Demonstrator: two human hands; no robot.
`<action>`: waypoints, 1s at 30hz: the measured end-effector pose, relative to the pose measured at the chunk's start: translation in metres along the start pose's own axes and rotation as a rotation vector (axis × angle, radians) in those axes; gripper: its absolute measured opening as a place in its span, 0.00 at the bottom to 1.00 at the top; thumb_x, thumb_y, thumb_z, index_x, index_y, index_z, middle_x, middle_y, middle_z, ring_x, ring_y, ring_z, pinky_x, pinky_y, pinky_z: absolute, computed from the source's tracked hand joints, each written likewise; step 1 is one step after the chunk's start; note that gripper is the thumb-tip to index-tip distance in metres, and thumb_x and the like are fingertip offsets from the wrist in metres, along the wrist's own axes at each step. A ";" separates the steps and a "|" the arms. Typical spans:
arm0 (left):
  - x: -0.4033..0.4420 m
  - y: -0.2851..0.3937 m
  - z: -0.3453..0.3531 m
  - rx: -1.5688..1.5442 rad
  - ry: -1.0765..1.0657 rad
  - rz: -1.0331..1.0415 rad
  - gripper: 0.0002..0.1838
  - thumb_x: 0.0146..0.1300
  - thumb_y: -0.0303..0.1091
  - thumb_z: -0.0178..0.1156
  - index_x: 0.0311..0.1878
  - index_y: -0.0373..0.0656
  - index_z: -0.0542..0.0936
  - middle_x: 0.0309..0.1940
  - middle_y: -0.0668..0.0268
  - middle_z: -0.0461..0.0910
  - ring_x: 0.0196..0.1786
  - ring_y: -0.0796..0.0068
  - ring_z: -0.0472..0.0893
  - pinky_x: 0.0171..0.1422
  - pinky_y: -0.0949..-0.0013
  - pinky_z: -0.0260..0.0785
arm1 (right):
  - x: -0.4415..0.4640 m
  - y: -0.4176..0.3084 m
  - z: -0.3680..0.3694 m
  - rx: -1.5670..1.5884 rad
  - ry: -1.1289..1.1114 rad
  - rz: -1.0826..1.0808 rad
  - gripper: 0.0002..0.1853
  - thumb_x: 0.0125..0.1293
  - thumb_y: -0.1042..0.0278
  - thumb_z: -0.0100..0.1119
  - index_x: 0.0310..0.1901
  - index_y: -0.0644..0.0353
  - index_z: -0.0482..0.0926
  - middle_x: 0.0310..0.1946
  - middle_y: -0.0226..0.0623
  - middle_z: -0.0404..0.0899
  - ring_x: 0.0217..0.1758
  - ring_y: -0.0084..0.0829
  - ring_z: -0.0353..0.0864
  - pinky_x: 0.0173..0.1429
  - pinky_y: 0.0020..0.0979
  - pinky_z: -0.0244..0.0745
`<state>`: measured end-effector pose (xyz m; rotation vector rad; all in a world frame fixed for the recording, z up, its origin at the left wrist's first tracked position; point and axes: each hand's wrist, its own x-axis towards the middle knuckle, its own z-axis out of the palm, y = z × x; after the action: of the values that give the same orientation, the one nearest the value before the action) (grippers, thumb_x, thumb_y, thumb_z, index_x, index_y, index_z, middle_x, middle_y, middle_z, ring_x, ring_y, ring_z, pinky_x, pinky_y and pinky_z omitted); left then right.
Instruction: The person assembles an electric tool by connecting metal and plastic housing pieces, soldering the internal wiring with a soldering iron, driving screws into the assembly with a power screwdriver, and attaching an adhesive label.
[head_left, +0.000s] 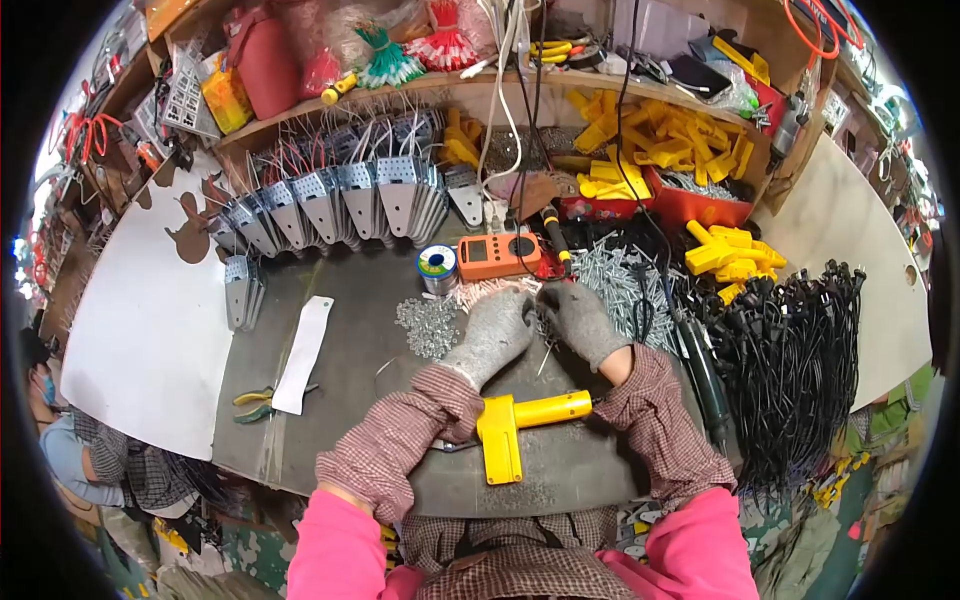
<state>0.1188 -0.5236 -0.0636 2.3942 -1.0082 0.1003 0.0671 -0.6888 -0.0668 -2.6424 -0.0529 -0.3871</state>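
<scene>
My left hand point(500, 330), in a grey glove, is closed at the middle of the bench, fingers curled; whatever it holds is hidden. Close beside it, my right hand point(582, 322), also gloved, is closed too, its grip concealed by the knuckles. Both are by a pile of small pinkish parts point(487, 292) and a heap of long silver screws point(612, 280). Below the hands, between my forearms, lies a yellow gun-shaped plastic housing point(501, 440). Left of my left hand is a scatter of small clear pieces point(428, 328).
Behind stand an orange multimeter point(487, 268), a solder spool point(437, 262) and a screwdriver point(556, 240). Metal brackets with wires point(325, 210) line the back left. Pliers point(255, 403) and a white strip point(303, 355) lie left. Black power cords point(790, 370) and a dark electric screwdriver point(703, 380) are right.
</scene>
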 end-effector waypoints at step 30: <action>-0.087 0.040 -0.024 -0.378 -0.424 0.287 0.19 0.65 0.37 0.61 0.58 0.45 0.78 0.54 0.53 0.78 0.57 0.49 0.77 0.63 0.52 0.70 | -0.172 -0.035 -0.021 0.321 0.195 -0.035 0.12 0.56 0.74 0.71 0.41 0.57 0.80 0.40 0.39 0.78 0.46 0.44 0.77 0.53 0.43 0.71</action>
<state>0.0323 -0.4790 -0.0478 1.9510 -1.4149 -0.4729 -0.1073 -0.6622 -0.0821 -2.2799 -0.0908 -0.5938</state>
